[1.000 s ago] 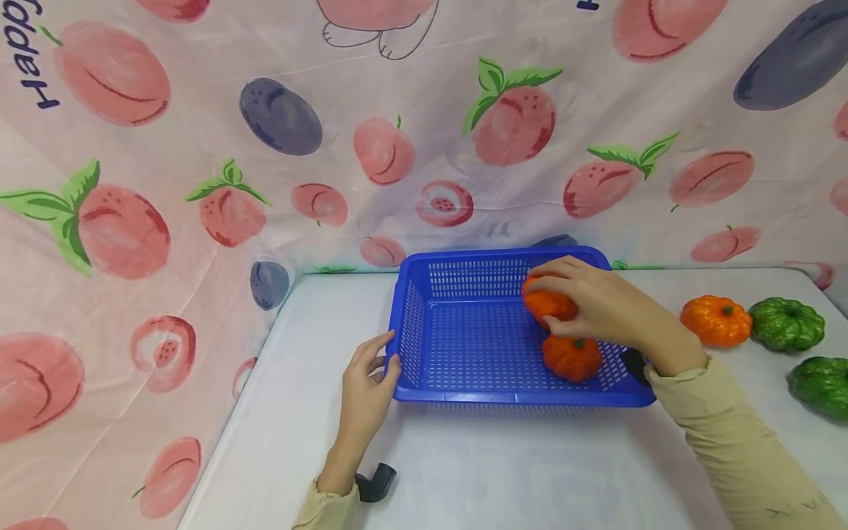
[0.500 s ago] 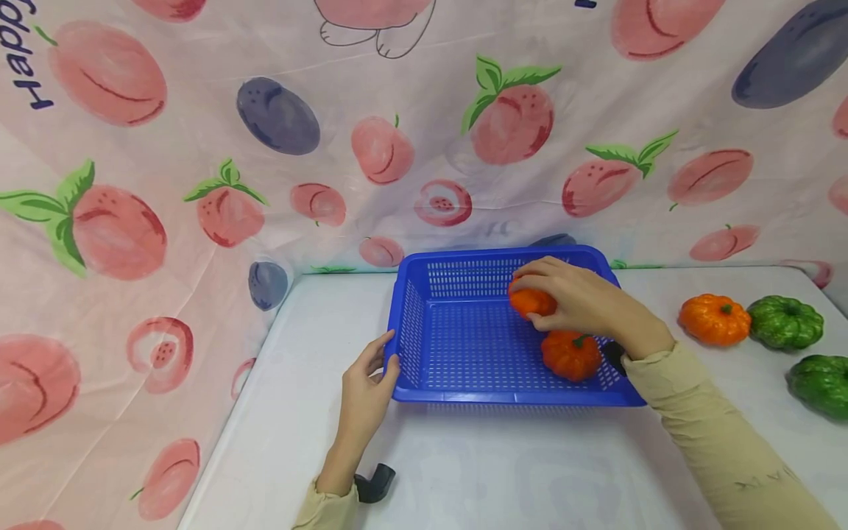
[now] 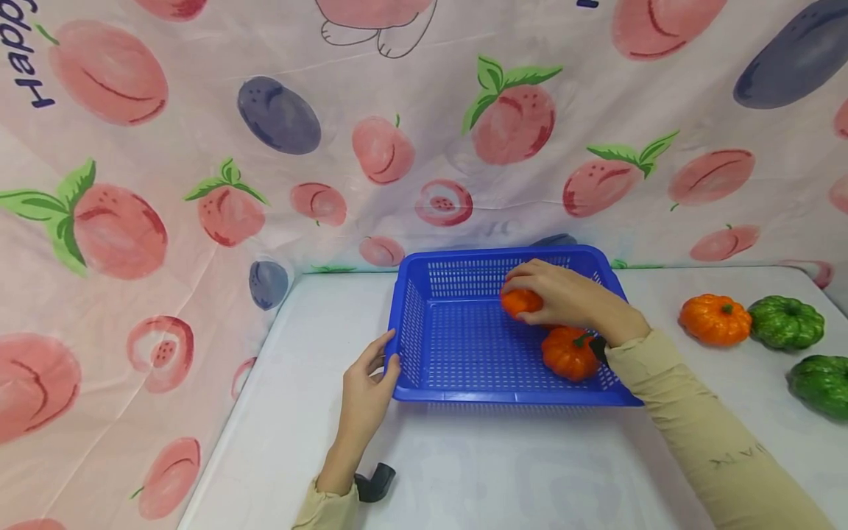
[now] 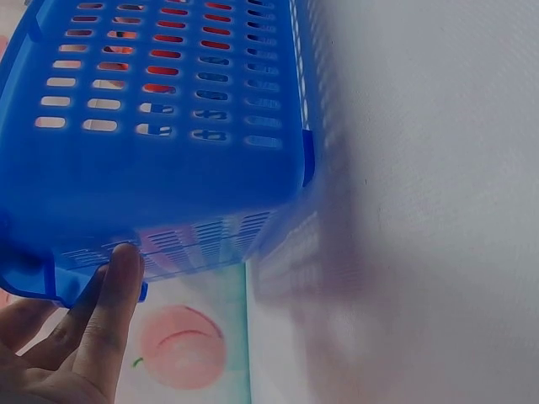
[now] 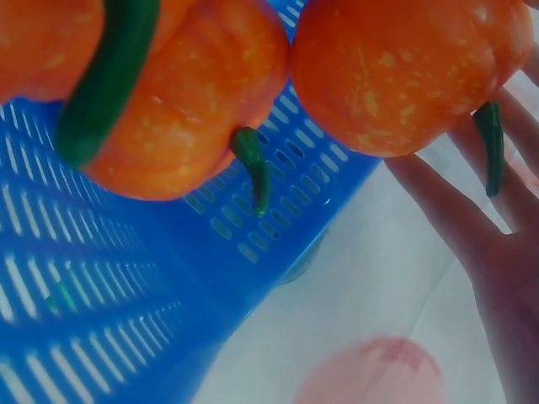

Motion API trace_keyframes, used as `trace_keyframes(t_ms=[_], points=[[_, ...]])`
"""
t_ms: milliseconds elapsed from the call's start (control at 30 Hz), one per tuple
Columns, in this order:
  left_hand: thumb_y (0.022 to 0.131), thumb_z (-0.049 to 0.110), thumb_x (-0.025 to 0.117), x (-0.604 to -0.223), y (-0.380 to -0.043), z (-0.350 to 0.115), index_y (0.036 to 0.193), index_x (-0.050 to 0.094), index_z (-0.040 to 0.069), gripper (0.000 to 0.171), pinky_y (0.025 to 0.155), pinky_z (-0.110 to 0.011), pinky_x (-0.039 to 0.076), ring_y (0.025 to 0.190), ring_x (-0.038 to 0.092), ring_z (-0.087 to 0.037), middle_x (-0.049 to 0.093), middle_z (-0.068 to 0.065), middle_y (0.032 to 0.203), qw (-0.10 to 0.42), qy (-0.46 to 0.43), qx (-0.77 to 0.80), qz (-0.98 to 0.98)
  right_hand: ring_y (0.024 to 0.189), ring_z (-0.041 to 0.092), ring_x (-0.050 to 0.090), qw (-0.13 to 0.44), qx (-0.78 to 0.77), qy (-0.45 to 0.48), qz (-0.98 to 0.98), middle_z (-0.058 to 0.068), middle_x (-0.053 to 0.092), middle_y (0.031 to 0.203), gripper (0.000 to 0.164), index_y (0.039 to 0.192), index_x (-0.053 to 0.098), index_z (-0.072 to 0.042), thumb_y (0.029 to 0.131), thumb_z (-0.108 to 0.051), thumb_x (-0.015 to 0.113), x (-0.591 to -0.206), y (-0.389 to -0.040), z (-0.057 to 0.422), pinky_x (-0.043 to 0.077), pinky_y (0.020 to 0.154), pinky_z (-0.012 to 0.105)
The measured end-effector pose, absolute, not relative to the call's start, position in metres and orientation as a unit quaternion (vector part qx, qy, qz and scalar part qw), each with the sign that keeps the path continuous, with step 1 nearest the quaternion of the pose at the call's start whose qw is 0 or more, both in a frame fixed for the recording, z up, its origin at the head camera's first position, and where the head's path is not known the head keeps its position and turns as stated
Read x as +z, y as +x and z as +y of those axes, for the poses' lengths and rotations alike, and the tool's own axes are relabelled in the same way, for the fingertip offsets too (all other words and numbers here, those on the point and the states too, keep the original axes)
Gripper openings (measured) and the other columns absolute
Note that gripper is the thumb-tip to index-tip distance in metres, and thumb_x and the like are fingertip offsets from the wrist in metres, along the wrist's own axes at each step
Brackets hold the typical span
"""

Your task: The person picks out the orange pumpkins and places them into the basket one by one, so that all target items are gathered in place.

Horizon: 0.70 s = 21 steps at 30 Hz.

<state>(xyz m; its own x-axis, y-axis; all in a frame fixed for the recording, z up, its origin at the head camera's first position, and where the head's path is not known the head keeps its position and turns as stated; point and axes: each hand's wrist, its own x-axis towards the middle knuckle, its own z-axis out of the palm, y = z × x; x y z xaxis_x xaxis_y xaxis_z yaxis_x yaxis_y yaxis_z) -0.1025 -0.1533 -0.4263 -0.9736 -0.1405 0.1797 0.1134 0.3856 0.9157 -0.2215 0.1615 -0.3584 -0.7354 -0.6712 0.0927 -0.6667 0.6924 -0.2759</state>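
Observation:
My right hand [image 3: 556, 294] holds a small orange pumpkin [image 3: 520, 302] above the floor of the blue plastic basket [image 3: 497, 398], towards its back. Two more orange pumpkins lie in the basket's right part. The front one [image 3: 570, 355] shows plainly, green stem to the right; the other is mostly hidden under my right hand in the head view. In the right wrist view the held pumpkin [image 5: 413, 67] has a green stem beside my fingers, with the middle pumpkin [image 5: 198, 109] close by. My left hand [image 3: 364, 386] holds the basket's left rim, its fingertips [image 4: 125, 257] against the outer wall.
On the white table [image 3: 503, 471], right of the basket, lie another orange pumpkin [image 3: 715, 321], a green pumpkin [image 3: 787, 324] and a second green one [image 3: 821, 386]. A fruit-patterned cloth [image 3: 318, 110] hangs behind and along the left. A black piece [image 3: 375, 483] sits by my left wrist.
My right hand has moved left inside the basket with the held pumpkin, away from the right wall. My left hand and the basket have stayed in place.

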Motion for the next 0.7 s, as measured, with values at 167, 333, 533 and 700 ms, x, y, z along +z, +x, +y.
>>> trace_keyframes(t_ms=[167,333,533,700], points=[[0.096,0.006,0.061,-0.426,-0.103,-0.153,0.136,0.060,0.009,0.040,0.081,-0.026,0.060,0.104,0.069,-0.025,0.063,-0.015,0.133,0.114,0.004,-0.559,-0.822,0.121,0.032,0.054,0.013,-0.149,-0.370,0.917,0.012,0.062,0.127,0.040,0.119,0.069,-0.008,0.084,-0.024,0.080,-0.359,-0.223,0.158,0.051,0.100,0.053],[0.096,0.007,0.061,-0.426,-0.103,-0.154,0.136,0.060,0.010,0.040,0.082,-0.026,0.060,0.104,0.069,-0.024,0.062,-0.013,0.133,0.111,0.008,-0.557,-0.823,0.120,0.033,0.055,0.021,-0.148,-0.371,0.917,0.013,0.062,0.127,0.040,0.120,0.069,-0.008,0.085,-0.024,0.080,-0.359,-0.225,0.154,0.051,0.101,0.052],[0.096,0.005,0.061,-0.426,-0.103,-0.153,0.135,0.061,0.009,0.040,0.080,-0.027,0.061,0.103,0.069,-0.026,0.063,-0.016,0.131,0.116,0.003,-0.559,-0.821,0.121,0.034,0.055,0.036,-0.143,-0.370,0.918,0.014,0.061,0.129,0.040,0.121,0.068,-0.009,0.086,-0.025,0.079,-0.362,-0.229,0.149,0.051,0.101,0.053],[0.096,0.007,0.061,-0.426,-0.103,-0.153,0.135,0.061,0.010,0.040,0.081,-0.026,0.060,0.103,0.069,-0.025,0.063,-0.014,0.132,0.111,0.008,-0.558,-0.822,0.120,0.033,0.056,0.043,-0.139,-0.372,0.917,0.014,0.061,0.128,0.038,0.120,0.069,-0.009,0.086,-0.026,0.078,-0.366,-0.233,0.144,0.051,0.101,0.053]])
